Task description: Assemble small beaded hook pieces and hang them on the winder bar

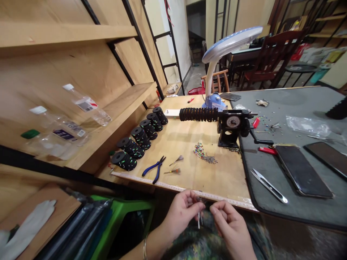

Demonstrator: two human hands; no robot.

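Note:
My left hand (185, 207) is closed in a pinch in front of the table's near edge. From under its fingers hangs a thin whitish strip (198, 221), and fine dark strands show above the fingertips. Just to its right, my right hand (227, 220) is pinched too, its fingertips close to the left ones; whatever lies between them is too small to make out. Beyond my hands lie two small feathery tufts on thin stems (173, 170), blue-handled pliers (155, 169) and a pile of colourful beaded pins (203, 153).
Spools wound with black cord (141, 137) line the table's left side. A black hand-crank winder (230, 126) carries a cord-wrapped rod, with a desk lamp (214, 65) behind. On the grey mat (255, 180) lie thread snips (268, 186) and a phone (302, 171). Shelves hold plastic bottles (62, 133).

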